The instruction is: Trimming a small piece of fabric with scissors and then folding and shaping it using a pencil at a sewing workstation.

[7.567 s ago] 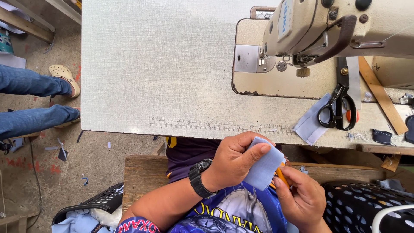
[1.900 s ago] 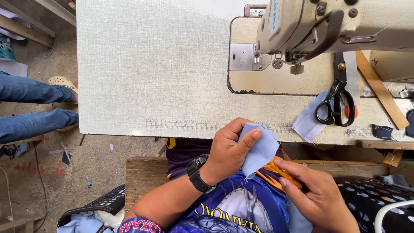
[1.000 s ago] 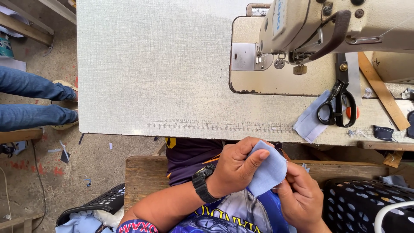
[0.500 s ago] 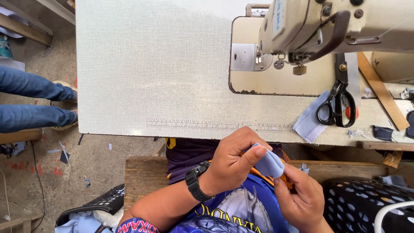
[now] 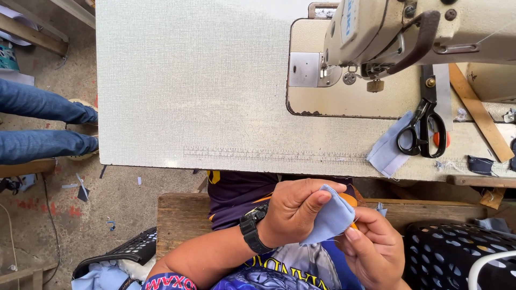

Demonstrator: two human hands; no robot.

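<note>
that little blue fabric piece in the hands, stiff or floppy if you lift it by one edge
Probably floppy: the blue fabric piece bends over the left hand thumb. Likely very light, since fingertips of the right hand suffice. Unlikely to slip; it looks like matte cloth.

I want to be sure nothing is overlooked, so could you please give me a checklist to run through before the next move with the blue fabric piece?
1. Left hand grips the blue fabric piece: ok.
2. Right hand touches its lower edge: ok.
3. Piece lies flat: not ok, folded.
4. Sewing machine bed under the needle bare: ok.
5. Scissors within view on the table: ok.
6. Thread through the needle: cannot tell.
</note>
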